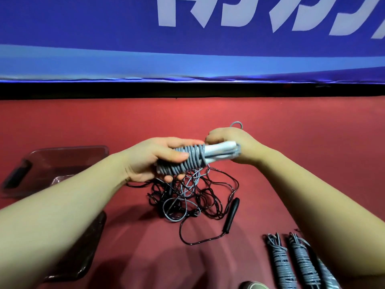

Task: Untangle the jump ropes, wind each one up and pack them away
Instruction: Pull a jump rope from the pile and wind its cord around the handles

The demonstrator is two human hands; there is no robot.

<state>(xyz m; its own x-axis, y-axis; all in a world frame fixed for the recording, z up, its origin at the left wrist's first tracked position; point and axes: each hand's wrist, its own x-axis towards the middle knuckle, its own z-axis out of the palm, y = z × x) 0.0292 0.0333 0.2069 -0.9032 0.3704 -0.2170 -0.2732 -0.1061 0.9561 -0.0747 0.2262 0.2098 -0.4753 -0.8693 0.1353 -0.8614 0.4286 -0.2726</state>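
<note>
Winding the grey rope (pixel 188 161) above the black tangle (pixel 193 197): left hand (pixel 150 161) grip clamped on coils, right hand (pixel 227 142) grip clamped on handles, steadying for turns.

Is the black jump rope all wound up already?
No, the black rope lies loose and tangled on the red floor, its handle lying free beside the pile.

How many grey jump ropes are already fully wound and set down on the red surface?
3, side by side at the lower right: one, the next, and a third partly hidden under the right forearm. More may lie out of view.
</note>
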